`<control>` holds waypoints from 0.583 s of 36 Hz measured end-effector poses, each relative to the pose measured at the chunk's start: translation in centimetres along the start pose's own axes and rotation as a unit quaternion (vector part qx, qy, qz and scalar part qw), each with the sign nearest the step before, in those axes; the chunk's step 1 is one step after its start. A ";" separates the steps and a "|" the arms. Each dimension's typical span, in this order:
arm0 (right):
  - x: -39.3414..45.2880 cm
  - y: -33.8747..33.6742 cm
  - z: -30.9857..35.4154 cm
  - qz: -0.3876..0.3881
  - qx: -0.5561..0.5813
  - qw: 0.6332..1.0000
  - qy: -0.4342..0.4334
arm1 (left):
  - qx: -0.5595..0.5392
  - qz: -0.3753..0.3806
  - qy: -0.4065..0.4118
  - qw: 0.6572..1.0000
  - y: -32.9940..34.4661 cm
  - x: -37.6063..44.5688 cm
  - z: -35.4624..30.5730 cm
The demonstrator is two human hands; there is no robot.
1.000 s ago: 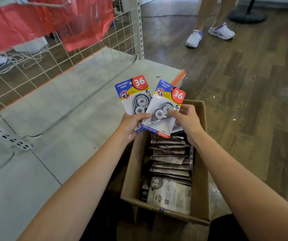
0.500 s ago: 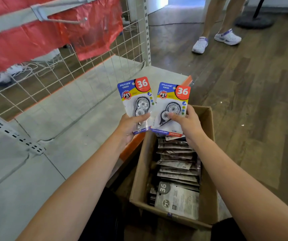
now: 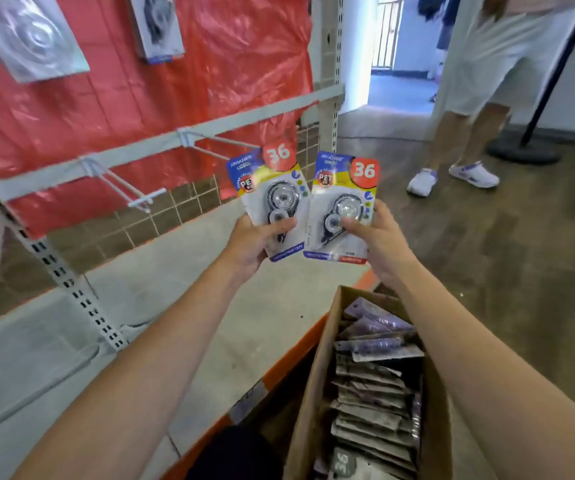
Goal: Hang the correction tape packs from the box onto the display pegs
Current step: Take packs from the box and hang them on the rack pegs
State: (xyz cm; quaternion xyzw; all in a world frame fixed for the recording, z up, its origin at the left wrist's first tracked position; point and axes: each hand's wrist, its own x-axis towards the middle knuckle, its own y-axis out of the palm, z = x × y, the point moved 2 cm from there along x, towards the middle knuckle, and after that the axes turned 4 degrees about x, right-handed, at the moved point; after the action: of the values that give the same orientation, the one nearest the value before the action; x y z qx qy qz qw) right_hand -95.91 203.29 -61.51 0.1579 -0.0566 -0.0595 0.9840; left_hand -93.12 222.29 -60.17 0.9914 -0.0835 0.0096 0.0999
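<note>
Two correction tape packs are held up side by side above the far end of the box. The left pack (image 3: pixel 272 202) sits in the left hand (image 3: pixel 255 244), thumb across its front and fingers curled behind; the right pack (image 3: pixel 343 209) is gripped the same way by the right hand (image 3: pixel 376 237). Neither is on a peg yet. The top of the left pack is close to the tip of the nearer empty peg (image 3: pixel 223 147), though blur makes it hard to tell whether they touch. A second empty peg (image 3: pixel 123 188) juts out further left on the same rail (image 3: pixel 244 116).

Higher up on the left, two packs (image 3: pixel 156 26) seem to hang already in front of the red sheet (image 3: pixel 106 81), so the job looks barely begun. The cardboard box (image 3: pixel 317 375), near right, is packed with a long row of packs (image 3: pixel 372 386), so most of the hanging is left to do. It sits beside the pale low shelf (image 3: pixel 140 306).
</note>
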 end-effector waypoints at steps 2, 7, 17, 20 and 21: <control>0.8 1.2 1.9 -0.005 -0.007 1.000 -0.009 | 0.008 0.008 0.030 0.999 -0.2 0.2 -2.3; 1.9 4.0 5.9 0.023 -0.008 0.999 -0.022 | 0.049 0.016 0.096 0.994 -1.2 0.3 -7.1; 2.9 8.3 9.6 0.078 0.029 0.996 -0.042 | 0.088 -0.011 0.135 0.987 -2.9 -0.3 -12.7; 2.9 9.6 9.8 0.082 0.028 0.996 -0.031 | 0.094 -0.055 0.147 0.983 -3.8 -0.7 -13.4; 2.9 10.0 10.1 0.085 0.032 0.995 -0.029 | 0.089 -0.067 0.146 0.983 -3.9 -0.8 -13.6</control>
State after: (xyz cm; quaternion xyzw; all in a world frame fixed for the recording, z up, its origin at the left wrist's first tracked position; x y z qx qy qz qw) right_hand -93.40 209.24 -48.57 0.1817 -0.1005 0.0214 0.9780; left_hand -93.27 228.93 -47.63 0.9876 -0.0003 0.1551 0.0230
